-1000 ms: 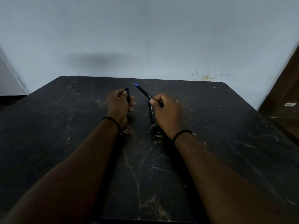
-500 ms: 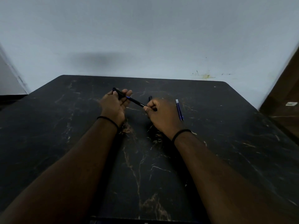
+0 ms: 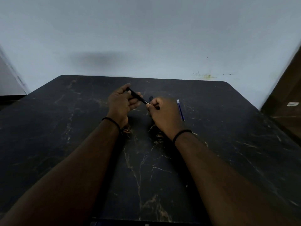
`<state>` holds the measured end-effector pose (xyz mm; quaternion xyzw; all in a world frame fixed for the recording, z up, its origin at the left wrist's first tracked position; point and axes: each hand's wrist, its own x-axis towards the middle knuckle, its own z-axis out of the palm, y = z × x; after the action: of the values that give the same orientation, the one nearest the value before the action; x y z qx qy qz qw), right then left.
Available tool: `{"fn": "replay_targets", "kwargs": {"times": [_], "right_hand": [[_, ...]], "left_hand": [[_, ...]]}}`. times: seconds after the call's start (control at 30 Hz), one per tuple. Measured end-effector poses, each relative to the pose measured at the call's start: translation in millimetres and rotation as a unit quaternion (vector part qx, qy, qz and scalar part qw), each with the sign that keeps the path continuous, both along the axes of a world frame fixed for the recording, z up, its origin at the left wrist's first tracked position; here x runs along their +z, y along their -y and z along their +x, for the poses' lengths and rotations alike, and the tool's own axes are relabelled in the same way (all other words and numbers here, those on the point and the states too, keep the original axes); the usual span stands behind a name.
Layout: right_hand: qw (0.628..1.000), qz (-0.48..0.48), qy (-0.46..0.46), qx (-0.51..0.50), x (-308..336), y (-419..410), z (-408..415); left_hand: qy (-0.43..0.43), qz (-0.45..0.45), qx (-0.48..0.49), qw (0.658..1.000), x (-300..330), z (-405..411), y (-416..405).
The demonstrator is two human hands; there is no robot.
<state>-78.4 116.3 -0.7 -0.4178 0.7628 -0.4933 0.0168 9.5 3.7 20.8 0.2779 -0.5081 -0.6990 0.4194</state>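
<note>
Mid-table, slightly toward the far edge: both hands are on one black pen barrel (image 3: 137, 97), held clear of the table (image 3: 228, 144).

- Left hand (image 3: 122, 103): fingers curled round the barrel's far-left end, thumb on top.
- Right hand (image 3: 162, 111): curled tight, pinching the near-right end at the fingertips.
- Barrel's long axis runs diagonally, far-left to near-right, bridging the gap between the hands. I can't tell which end is open.

Key relation: the blue refill (image 3: 180, 110) lies flat on the table just right of the right hand, close to the knuckles but not touching. Its axis runs roughly far-to-near, near end angled slightly right and pale end pointing far. That is nowhere near parallel to the barrel. The right hand is clearly the nearer one; the left would have to cross over.

A small black piece (image 3: 151, 98), probably the cap, sits on the table just beyond the right hand and is partly hidden by it.

My read is that the pen is being taken apart or reassembled. If the refill goes in next, the right hand should let go and reach sideways for it while the left keeps the barrel. The refill then has to be swung round onto the barrel's axis before insertion. The risk is the thin refill rolling away on the slick top.
</note>
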Motion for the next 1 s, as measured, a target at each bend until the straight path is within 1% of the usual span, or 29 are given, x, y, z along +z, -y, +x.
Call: {"fn": "replay_targets", "kwargs": {"times": [0.53, 0.7, 0.83, 0.9, 1.0], "right_hand": [[0.999, -0.022, 0.036, -0.020, 5.8, -1.7, 4.6], [1.000, -0.014, 0.020, -0.001, 9.9, -4.8, 15.0], [0.999, 0.028, -0.007, 0.021, 10.9, -1.9, 24.1], [1.000, 0.022, -0.001, 0.000, 11.8, -1.9, 21.1], [0.996, 0.013, 0.002, -0.093, 11.9, -7.6, 4.5]], "left_hand": [[0.004, 0.002, -0.002, 1.000, -3.2, 0.7, 0.5], [0.004, -0.013, -0.011, 1.000, -3.7, 1.8, -1.0], [-0.013, -0.009, -0.024, 1.000, -5.4, -5.2, -6.0], [0.011, -0.021, 0.002, 1.000, -7.7, -10.3, -6.7], [0.110, -0.103, 0.077, 0.986, -13.8, -13.9, -3.0]]}}
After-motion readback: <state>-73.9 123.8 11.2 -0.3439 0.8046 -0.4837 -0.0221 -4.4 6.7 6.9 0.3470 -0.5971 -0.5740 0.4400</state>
